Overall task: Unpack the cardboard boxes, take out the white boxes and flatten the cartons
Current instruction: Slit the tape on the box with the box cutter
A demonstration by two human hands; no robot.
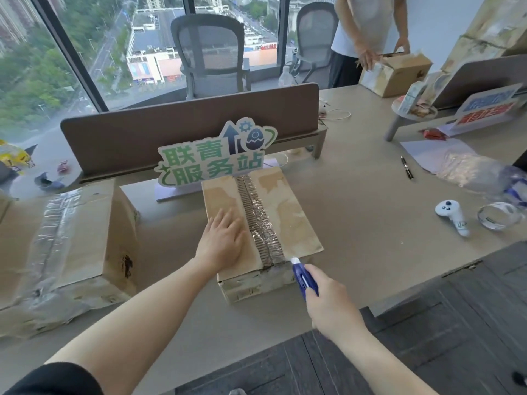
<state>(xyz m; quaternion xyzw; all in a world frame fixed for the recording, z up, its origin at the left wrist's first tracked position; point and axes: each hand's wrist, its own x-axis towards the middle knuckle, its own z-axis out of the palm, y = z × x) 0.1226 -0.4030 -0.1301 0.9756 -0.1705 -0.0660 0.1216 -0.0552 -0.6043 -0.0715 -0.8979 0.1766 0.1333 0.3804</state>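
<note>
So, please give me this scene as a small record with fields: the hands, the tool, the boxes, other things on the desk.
left hand: flat on top of the small carton, left of its taped seam
right hand: grips a blue utility knife, tip at the near end of the seam
small carton state: closed, tape still on
large carton: left on the desk, closed, taped
other things: green sign, pen, white controller, tape roll
background: another person handles an open carton

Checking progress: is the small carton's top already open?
No, the small carton still has its flaps closed under the tape strip.
</note>
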